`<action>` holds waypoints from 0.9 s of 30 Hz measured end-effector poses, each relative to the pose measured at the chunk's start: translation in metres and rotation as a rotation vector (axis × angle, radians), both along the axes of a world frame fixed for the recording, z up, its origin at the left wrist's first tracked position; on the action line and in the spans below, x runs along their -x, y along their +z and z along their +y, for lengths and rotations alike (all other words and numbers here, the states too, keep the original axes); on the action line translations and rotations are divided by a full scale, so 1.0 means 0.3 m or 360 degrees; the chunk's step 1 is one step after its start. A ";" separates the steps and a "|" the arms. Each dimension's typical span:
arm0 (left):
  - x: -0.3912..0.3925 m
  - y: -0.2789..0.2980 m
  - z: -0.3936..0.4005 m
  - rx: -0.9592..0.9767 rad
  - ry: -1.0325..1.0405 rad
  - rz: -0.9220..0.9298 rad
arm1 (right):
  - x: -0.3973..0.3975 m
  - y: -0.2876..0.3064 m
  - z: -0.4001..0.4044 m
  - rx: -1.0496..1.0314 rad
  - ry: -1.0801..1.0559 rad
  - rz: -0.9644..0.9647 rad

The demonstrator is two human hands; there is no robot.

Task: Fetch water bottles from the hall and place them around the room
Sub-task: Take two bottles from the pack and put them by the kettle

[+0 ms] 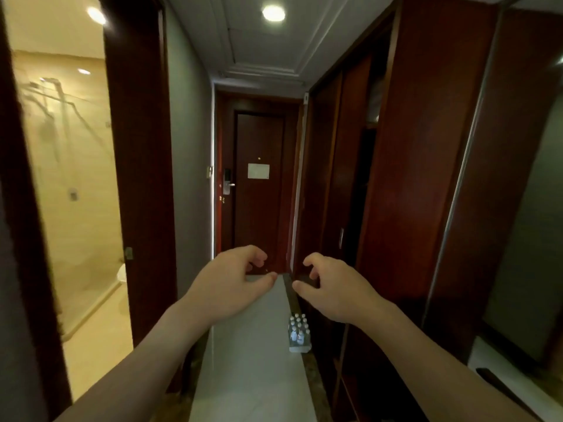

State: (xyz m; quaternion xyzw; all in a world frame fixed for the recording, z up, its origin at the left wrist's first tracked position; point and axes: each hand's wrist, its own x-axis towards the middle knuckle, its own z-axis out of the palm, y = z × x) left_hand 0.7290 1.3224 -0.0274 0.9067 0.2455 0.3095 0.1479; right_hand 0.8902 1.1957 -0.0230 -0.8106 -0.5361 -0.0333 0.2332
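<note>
On the hall floor, a likely heavy pack of bottles (299,333) is best gripped underneath; both hands (230,280) (332,289) are held loosely curled, empty.

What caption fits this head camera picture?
Both empty hands, left hand and right hand, reach toward the water bottles on the hall floor.

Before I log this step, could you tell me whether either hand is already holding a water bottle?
No: the left hand and right hand hover with nothing in them, while the pack of water bottles sits on the hall floor.
</note>
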 end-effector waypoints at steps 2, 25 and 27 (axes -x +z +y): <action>-0.092 -0.001 0.110 0.0024 -0.0040 0.0009 | -0.082 -0.001 0.103 0.0008 -0.0029 0.0020; -1.330 -0.187 1.287 0.0180 0.0039 0.0079 | -1.361 -0.186 1.380 -0.0021 0.0078 0.0261; -1.404 -0.212 1.380 0.0218 0.0047 0.0098 | -1.434 -0.211 1.467 0.0021 0.0068 0.0256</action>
